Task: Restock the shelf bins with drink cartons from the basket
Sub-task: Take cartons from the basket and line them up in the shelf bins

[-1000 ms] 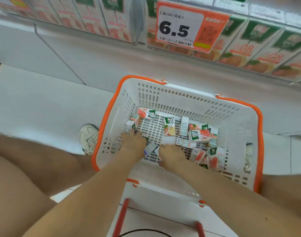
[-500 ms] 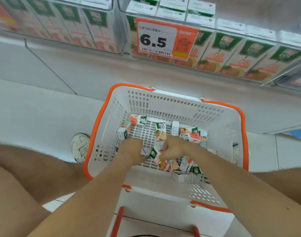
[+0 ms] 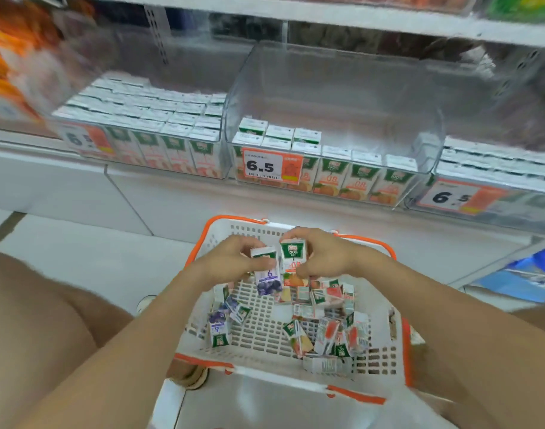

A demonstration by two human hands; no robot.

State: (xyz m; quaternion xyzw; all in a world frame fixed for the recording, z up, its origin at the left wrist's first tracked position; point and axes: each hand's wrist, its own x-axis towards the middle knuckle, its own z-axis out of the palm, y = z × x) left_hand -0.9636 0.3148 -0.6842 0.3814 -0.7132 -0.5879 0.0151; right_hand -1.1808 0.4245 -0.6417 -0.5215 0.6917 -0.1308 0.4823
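W/in the last half sec both hands came up out of the basket (image 3: 265,382) and the view tipped up to the shelf. L hand (image 3: 231,261) gripped 1 purple carton (image 3: 267,275), R hand (image 3: 326,258) gripped 1 orange carton (image 3: 292,252), side by side and touching, over the basket's far rim, below the bins. So the pick looked done and placing came next, prob. the orange one into the middle bin (image 3: 342,97), which held orange stock at the front and was bare at the back. No purple stock showed. Counts: 2 cartons in hand, 3 bins, 3 price tags (image 3: 269,166) at 6.5, approx. 20 loose cartons (image 3: 326,335) in the basket, too jumbled for an exact no.
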